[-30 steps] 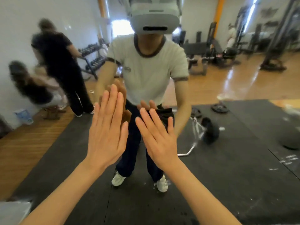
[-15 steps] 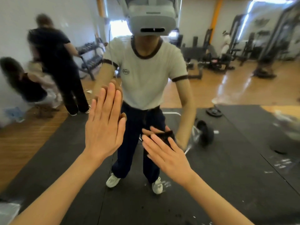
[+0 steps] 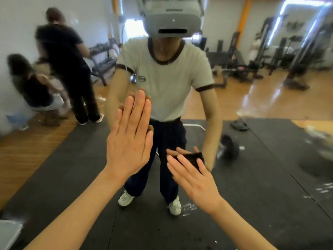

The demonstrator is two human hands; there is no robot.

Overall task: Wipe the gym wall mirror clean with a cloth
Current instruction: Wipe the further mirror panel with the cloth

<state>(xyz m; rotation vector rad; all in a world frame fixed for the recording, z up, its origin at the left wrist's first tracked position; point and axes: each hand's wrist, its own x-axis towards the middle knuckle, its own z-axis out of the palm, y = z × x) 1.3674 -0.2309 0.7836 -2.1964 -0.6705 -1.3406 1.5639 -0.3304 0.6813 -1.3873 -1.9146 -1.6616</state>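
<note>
The wall mirror (image 3: 270, 168) fills the whole view and reflects me and the gym. My left hand (image 3: 128, 141) lies flat on the glass, fingers straight and together, pointing up. My right hand (image 3: 194, 181) is lower and to the right. Its straight fingers press a small dark cloth (image 3: 191, 158) against the glass. White smears (image 3: 189, 207) show on the mirror below the right hand, and more (image 3: 324, 188) near the right edge.
The reflection shows two people (image 3: 59, 69) at the left, a dumbbell rack (image 3: 102, 64), weight machines (image 3: 288, 56) at the back right and a barbell (image 3: 228, 147) on the black floor mat. A white object (image 3: 9, 233) sits at the bottom left corner.
My right hand has slid down and to the right over the glass with the cloth under its fingers, tilting leftward. My left hand stays flat on the mirror.
</note>
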